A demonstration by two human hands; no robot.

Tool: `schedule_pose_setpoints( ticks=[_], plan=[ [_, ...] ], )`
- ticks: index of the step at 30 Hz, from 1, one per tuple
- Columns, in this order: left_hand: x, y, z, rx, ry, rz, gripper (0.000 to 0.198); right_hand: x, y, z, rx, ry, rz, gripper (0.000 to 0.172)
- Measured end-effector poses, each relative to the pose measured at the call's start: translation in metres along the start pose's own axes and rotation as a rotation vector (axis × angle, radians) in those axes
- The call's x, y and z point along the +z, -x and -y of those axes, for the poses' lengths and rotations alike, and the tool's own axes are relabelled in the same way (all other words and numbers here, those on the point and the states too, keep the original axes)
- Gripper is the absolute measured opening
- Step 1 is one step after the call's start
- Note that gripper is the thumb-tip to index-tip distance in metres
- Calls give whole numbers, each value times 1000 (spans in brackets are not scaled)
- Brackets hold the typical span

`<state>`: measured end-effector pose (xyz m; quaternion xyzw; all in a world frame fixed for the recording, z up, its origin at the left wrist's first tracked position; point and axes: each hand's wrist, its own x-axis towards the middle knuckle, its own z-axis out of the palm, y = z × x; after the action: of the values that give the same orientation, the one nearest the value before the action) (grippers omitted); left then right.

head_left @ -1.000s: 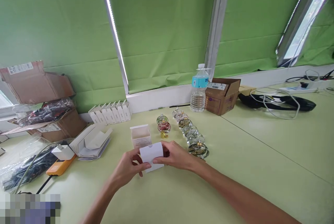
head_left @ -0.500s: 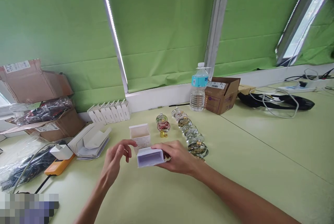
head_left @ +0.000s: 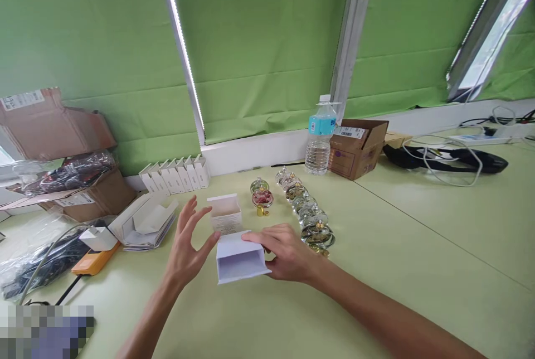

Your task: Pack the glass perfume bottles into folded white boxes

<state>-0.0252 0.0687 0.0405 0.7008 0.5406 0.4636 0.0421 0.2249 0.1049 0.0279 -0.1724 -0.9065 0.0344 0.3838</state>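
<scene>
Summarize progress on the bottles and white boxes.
Done: a row of white boxes stands closed along the wall; contents can't be seen. In hand: the right hand rests on a white sleeve; the left hand is open, off it, beside an upright open box. Left: the glass bottles stand unboxed on the table.

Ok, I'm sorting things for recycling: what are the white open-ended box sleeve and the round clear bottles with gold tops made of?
The white sleeve looks like matte paperboard, with crisp folded edges. The round clear bottles look like glass, going by their sharp glossy highlights. Their gold tops shine like metal, but could be plated plastic.
</scene>
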Motion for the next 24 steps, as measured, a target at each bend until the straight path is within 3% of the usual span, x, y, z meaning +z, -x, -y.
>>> schedule_pose_setpoints(
  ticks=[3, 15, 21, 24],
  plan=[
    [2, 1, 3, -57, 18, 68, 49, -2, -1, 1, 11, -56, -13, 37],
    [17, 7, 22, -101, 111, 87, 42, -8, -7, 10, 216, -191, -179, 38],
    [19, 7, 19, 13, 63, 95, 32, -9, -10, 14, 192, -320, -248, 38],
    [15, 6, 10, 73, 96, 135, 29, -11, -11, 16, 275, -440, -296, 35]
  ],
)
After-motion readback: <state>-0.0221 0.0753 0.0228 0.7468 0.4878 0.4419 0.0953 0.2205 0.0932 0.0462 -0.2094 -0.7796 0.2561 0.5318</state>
